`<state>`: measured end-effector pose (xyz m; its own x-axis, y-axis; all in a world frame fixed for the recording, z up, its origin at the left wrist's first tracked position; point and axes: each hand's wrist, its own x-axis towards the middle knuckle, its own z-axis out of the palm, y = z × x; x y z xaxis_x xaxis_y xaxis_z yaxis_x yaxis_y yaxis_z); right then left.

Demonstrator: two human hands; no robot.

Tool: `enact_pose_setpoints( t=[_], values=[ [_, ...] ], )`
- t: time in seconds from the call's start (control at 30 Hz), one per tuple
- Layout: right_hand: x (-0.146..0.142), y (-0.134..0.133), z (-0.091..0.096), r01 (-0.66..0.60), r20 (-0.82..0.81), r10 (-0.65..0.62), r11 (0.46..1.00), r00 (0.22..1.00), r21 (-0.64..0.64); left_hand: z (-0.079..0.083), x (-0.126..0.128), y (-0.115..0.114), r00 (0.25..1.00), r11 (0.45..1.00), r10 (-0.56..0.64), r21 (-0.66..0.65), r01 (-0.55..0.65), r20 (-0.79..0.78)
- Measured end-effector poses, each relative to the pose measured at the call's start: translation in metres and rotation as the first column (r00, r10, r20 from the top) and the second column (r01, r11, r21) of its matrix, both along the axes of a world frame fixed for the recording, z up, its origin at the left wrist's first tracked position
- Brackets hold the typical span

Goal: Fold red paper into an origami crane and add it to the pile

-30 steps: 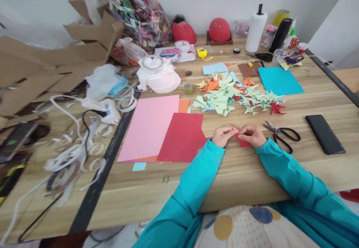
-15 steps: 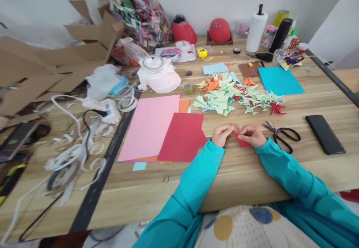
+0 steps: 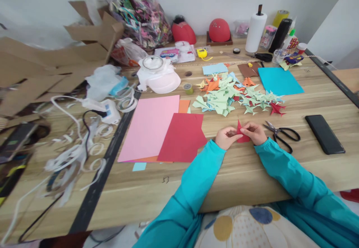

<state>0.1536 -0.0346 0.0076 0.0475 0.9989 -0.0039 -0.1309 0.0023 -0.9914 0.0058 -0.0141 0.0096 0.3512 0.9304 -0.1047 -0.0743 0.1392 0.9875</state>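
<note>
Between my two hands is a small folded piece of red paper point(image 3: 243, 138), its narrow point directed away from me. My left hand point(image 3: 226, 137) pinches its left edge with thumb and fingers. My right hand point(image 3: 255, 132) grips the right side, thumb and fingertips close to the other hand's. Just beyond lies a pile of folded paper figures point(image 3: 221, 96), mostly pale green, with some orange, blue and red. Scissors point(image 3: 280, 131) with black handles rest right of my right hand. Left of my left hand are a red paper sheet point(image 3: 182, 138) and a pink sheet point(image 3: 153, 124).
A black phone point(image 3: 324, 134) lies at the right. Turquoise paper point(image 3: 280, 81) and a paper-towel roll point(image 3: 255, 32) are farther back. A white power strip point(image 3: 102, 109) with tangled cables and a cardboard box point(image 3: 92, 53) occupy the left. A yellow tape measure point(image 3: 202, 53) sits near the wall.
The red paper has turned so its point faces away from me. My left hand has shifted slightly right, closer to my right hand. Both hands still hold the paper.
</note>
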Motion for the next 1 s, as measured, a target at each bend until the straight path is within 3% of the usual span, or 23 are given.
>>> enact_pose_setpoints(
  t=[0.17,0.4,0.67,0.87,1.0],
  values=[
    [-0.0020,0.0000,0.0002,-0.012,-0.009,0.012,0.999,1.000,0.041,-0.0004,-0.0010,0.0008,0.997,0.998,-0.007,0.062,0.012,-0.082],
    [0.0004,-0.0015,-0.0004,-0.032,-0.038,0.030,0.998,0.999,-0.059,0.0007,-0.0050,0.0058,0.997,0.996,-0.081,0.045,0.080,0.020],
    [0.0018,-0.0002,0.0049,-0.071,0.051,0.065,0.987,0.997,0.143,-0.0030,-0.0063,0.0086,0.997,0.987,-0.077,0.141,0.074,0.020],
    [0.0031,0.0006,0.0021,-0.054,0.058,0.046,0.989,0.997,0.137,-0.0065,-0.0071,0.0095,0.991,0.972,-0.130,0.200,0.128,0.000],
    [0.0022,0.0001,0.0036,-0.025,0.051,0.018,0.991,0.999,0.129,-0.0031,-0.0058,0.0068,0.997,0.982,-0.083,0.167,0.083,-0.006]
  ],
)
